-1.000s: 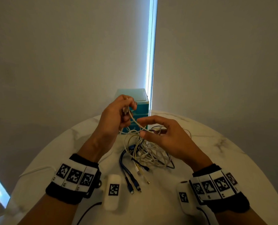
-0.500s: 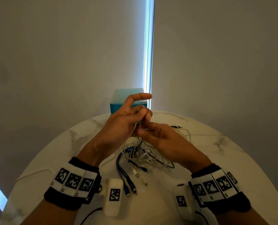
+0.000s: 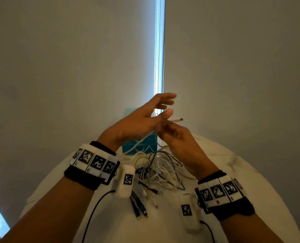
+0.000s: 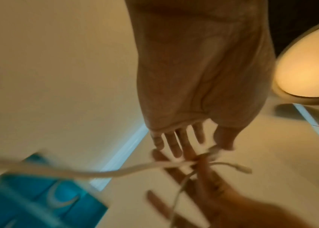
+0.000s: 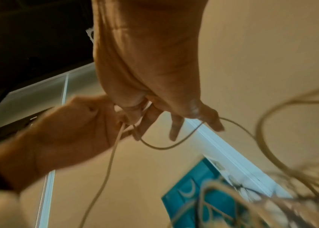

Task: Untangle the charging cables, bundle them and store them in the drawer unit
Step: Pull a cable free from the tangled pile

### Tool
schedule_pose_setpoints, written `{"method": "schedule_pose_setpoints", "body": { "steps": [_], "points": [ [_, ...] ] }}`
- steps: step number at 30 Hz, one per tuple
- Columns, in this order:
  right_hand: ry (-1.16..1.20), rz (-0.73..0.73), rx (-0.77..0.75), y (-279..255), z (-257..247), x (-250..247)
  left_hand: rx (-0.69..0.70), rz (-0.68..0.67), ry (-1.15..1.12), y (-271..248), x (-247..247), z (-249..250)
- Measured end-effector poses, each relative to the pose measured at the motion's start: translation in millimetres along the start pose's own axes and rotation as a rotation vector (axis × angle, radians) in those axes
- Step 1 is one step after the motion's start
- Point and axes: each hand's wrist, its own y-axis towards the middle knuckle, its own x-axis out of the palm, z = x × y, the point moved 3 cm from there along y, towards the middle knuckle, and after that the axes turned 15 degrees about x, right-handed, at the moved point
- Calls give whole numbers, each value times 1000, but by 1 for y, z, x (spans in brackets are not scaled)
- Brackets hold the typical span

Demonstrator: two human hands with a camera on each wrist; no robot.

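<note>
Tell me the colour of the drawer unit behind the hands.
The drawer unit is teal, seen best in the head view.

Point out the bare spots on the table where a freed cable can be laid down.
The round white marble table shows bare surface along its right side, between the tangled pile of white and grey cables and the rim, and at the near edge below the blue-tipped plugs. The middle is crowded with the tangle, reaching back to the teal drawer unit.

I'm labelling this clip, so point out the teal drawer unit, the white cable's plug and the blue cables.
teal drawer unit [image 3: 137,145]: head view, front face.
white cable's plug [image 3: 178,119]: head view, raised tip.
blue cables [image 3: 140,208]: head view, connector ends.
</note>
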Motion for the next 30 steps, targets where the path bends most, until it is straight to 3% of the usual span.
{"method": "schedule_pose_setpoints", "body": {
  "steps": [2,4,7,12,16,20,24,28,30],
  "points": [
    [36,19,12,2,-16,-8,-111,93,-90,-7,-6,-15],
    [78,-11,68,3,-30,-16,-209,-8,-196,-20,0,-33],
    [90,-104,151,0,-47,-20,-168,-171,-175,-31,12,-45],
    [-73,-2,64,2,-72,-24,-112,-88,-259,-20,17,-37],
    [-2,151,-76,0,-90,-32,-128,-113,117,-20,-6,-45],
    [524,325,-113,1,-102,-76,-250,11,401,-58,-57,-77],
    [540,428,-61,8,-92,-88,-370,119,765,-93,-110,-92],
    [685,558,-53,21,-70,-85,-576,-12,980,-123,-143,-104],
    [700,625,-42,23,-66,-88,-665,22,1002,-151,-164,-115]
  ]
}}
